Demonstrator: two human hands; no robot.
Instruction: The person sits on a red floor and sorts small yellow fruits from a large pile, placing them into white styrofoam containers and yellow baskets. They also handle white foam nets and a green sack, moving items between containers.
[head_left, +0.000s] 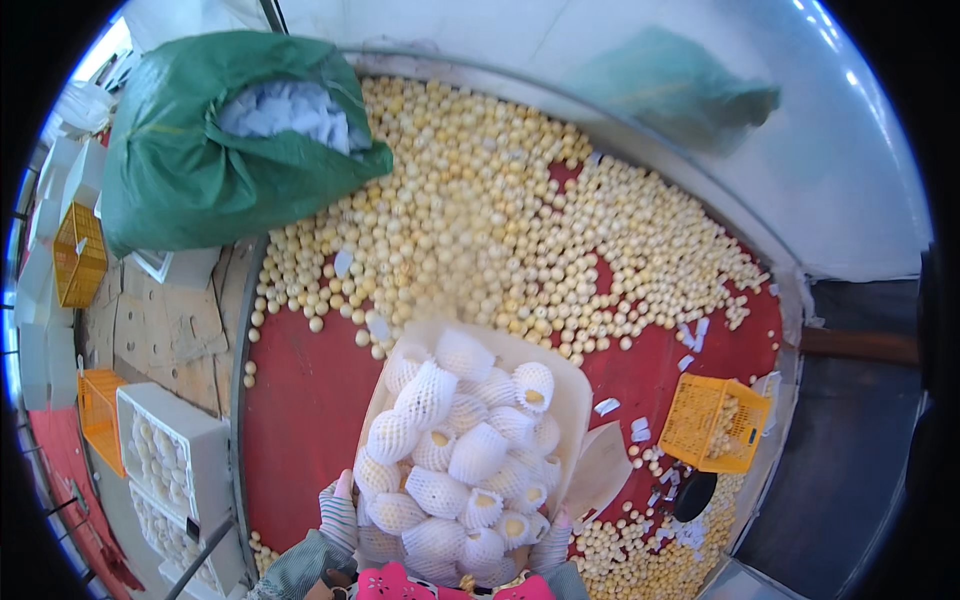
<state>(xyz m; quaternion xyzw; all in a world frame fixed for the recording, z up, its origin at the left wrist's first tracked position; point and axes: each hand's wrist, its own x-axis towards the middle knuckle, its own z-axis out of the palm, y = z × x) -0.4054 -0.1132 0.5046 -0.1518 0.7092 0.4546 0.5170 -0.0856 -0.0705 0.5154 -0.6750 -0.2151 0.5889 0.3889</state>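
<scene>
A pale shallow tub (574, 390), piled with pale yellow round fruit in white foam net sleeves (476, 450), is held close before my body. My left hand (343, 487), in a striped sleeve, grips its left rim, thumb up. At the opposite side my right hand (559, 523) holds the rim, mostly hidden; a sheet of brownish paper or card (600, 469) lies beside it. Beyond the tub, a wide heap of loose pale yellow fruit (480, 217) covers much of a red surface (307, 405).
A big green sack (217, 180) of white material stands at the upper left. An orange crate (705, 420) with some fruit and a black round object (695, 496) are at right. White foam boxes (176, 420) of fruit, orange crates and cardboard lie left. Plastic sheeting (750, 172) borders the heap.
</scene>
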